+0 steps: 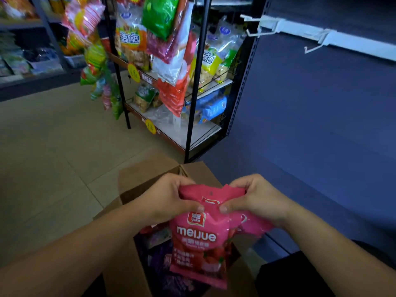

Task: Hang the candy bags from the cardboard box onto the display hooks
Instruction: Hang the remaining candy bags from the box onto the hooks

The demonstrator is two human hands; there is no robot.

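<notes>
Pink candy bags [199, 239] marked "meijue" hang between my hands above the open cardboard box [137, 185]. My left hand [169, 198] pinches the top left corner of the front bag. My right hand [255, 198] grips the top right, where a second pink bag sits behind the first. A small hang hole shows near the top edge. Inside the box lie purple candy bags [162, 264]. Empty white display hooks [257, 28] stick out from a white rail on the dark blue wall panel at the upper right.
A black wire rack [192, 86] full of snack bags stands just behind the box. Strips of colourful bags [96, 61] hang at its left. Grey shelving [32, 61] runs along the far left. Beige floor tiles [53, 146] spread to the left.
</notes>
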